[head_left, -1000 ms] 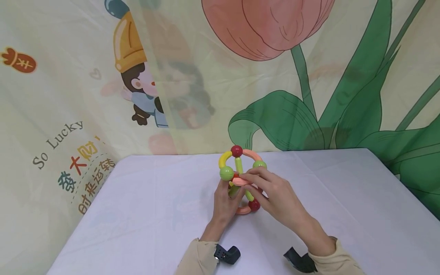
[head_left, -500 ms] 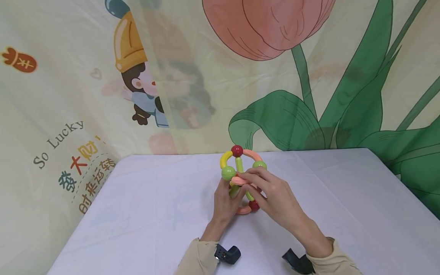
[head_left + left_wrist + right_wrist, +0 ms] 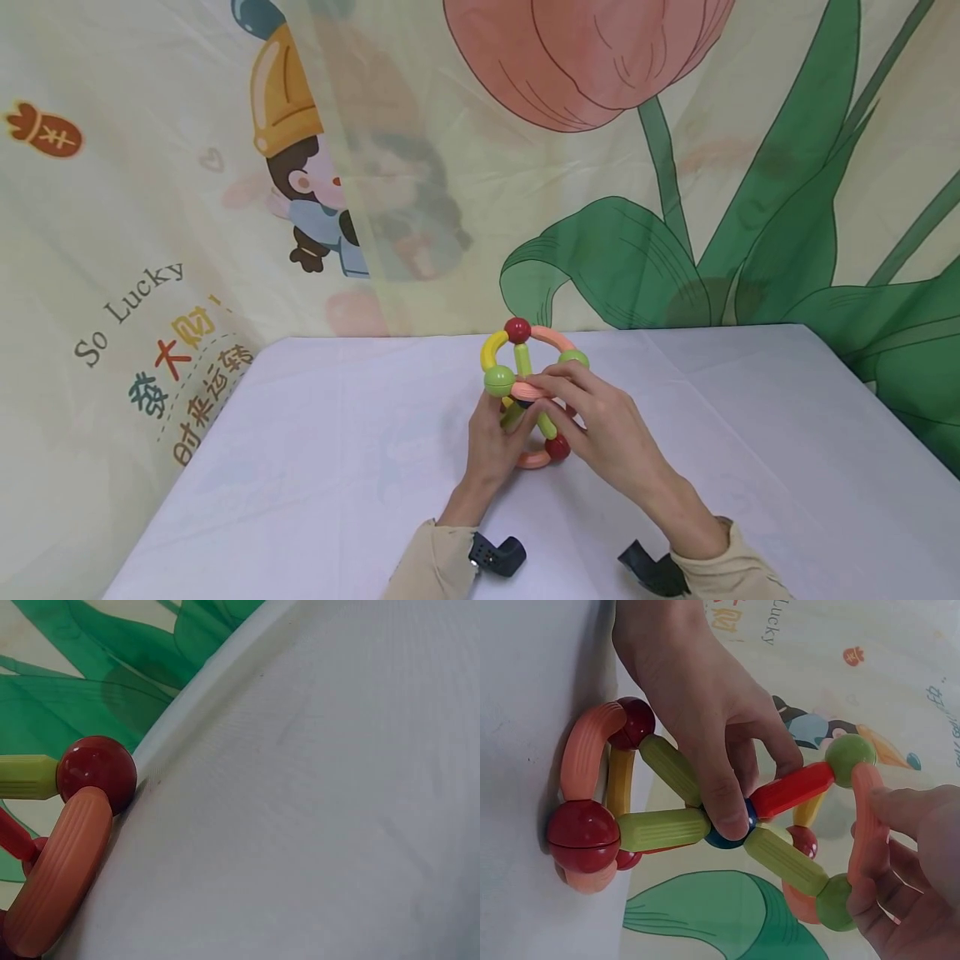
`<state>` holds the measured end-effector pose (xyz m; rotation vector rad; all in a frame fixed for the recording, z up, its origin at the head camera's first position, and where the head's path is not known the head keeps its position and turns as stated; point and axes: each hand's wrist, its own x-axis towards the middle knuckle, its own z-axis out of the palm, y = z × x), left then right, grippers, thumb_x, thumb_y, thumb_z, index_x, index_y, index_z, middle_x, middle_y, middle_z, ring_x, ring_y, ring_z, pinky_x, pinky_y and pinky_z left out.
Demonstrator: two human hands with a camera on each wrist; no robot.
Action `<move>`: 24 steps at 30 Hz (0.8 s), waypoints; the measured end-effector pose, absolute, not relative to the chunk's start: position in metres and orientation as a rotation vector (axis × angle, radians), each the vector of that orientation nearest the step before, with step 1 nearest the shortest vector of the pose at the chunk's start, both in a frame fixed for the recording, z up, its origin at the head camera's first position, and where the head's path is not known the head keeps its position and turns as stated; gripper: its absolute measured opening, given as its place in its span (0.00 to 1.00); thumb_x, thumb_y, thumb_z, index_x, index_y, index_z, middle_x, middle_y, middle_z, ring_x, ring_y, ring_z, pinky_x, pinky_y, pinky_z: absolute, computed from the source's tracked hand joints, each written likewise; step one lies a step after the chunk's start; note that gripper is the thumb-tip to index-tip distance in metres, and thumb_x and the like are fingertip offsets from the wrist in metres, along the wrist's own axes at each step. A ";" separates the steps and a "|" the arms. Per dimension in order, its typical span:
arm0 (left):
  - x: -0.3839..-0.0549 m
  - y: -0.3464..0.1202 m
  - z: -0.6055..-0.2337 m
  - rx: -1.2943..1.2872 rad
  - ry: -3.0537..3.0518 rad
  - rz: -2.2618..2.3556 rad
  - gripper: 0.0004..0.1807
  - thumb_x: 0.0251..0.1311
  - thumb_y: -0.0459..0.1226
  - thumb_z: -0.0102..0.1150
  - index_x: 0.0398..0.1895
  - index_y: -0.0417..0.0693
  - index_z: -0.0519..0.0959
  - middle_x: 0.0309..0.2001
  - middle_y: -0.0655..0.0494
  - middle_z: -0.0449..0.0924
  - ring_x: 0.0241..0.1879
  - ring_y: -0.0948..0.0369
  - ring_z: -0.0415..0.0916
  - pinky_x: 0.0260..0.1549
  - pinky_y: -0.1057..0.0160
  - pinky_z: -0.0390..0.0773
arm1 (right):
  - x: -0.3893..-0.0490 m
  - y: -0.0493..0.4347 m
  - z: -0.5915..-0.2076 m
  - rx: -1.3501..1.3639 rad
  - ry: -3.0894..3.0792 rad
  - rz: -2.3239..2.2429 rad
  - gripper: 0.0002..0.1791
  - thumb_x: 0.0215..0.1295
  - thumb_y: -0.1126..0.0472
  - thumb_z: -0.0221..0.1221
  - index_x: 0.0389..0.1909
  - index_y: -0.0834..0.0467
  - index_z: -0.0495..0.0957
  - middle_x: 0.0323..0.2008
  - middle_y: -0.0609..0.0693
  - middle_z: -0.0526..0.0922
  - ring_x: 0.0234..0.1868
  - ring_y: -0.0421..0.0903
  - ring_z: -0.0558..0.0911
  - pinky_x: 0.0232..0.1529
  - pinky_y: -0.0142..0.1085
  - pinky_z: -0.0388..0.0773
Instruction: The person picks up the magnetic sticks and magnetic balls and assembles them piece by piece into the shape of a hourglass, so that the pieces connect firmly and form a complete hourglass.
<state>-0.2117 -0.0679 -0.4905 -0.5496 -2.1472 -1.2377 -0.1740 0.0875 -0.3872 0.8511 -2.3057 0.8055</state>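
A frame of magnetic rods and balls (image 3: 522, 358) stands upright on the table, with a ring of curved rods at its top and another at its base. My left hand (image 3: 491, 442) holds its waist; in the right wrist view, the left thumb presses the dark blue ball (image 3: 726, 837) where green rods (image 3: 664, 829) and a red rod (image 3: 793, 790) meet. My right hand (image 3: 607, 421) pinches a pink curved rod (image 3: 868, 829) spanning two green balls (image 3: 850, 760). The left wrist view catches a dark red ball (image 3: 97, 774) and a lower pink curved rod (image 3: 61, 874), without the hand.
White cloth covers the table (image 3: 315, 467). A printed curtain (image 3: 420, 167) with a tulip and a cartoon figure hangs behind the far edge. Black wrist straps (image 3: 497, 556) sit at both cuffs.
The pinched pink rod has risen slightly, its left end now against the left green ball. The right green ball has shifted slightly right. Both hands keep nearly the same place.
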 end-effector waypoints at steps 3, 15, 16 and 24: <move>-0.211 -0.068 -0.490 -0.548 -2.148 -1.252 0.27 0.57 0.47 0.63 0.56 0.49 0.66 0.44 0.54 0.75 0.42 0.61 0.74 0.42 0.64 0.78 | -0.174 0.087 -0.387 0.845 -2.313 0.812 0.19 0.50 0.63 0.69 0.46 0.53 0.83 0.41 0.43 0.79 0.30 0.34 0.75 0.26 0.22 0.72; -0.213 -0.067 -0.492 -0.535 -2.128 -1.406 0.20 0.60 0.33 0.48 0.57 0.47 0.65 0.47 0.54 0.76 0.38 0.62 0.71 0.38 0.64 0.74 | -0.179 0.100 -0.383 0.833 -2.273 0.978 0.14 0.58 0.67 0.63 0.46 0.54 0.79 0.43 0.45 0.79 0.27 0.33 0.69 0.25 0.26 0.70; -0.214 -0.068 -0.493 -0.533 -2.117 -1.422 0.21 0.57 0.31 0.47 0.57 0.47 0.65 0.46 0.55 0.76 0.37 0.62 0.70 0.37 0.65 0.73 | -0.180 0.103 -0.383 0.819 -2.262 0.990 0.14 0.58 0.67 0.62 0.46 0.55 0.79 0.42 0.45 0.79 0.27 0.33 0.69 0.26 0.27 0.70; -0.213 -0.071 -0.486 -0.391 -2.020 -1.463 0.12 0.66 0.31 0.42 0.50 0.42 0.71 0.42 0.52 0.78 0.39 0.56 0.72 0.38 0.68 0.71 | -0.198 0.133 -0.386 0.635 -2.265 1.077 0.11 0.62 0.69 0.58 0.44 0.57 0.78 0.38 0.46 0.80 0.30 0.35 0.73 0.30 0.25 0.72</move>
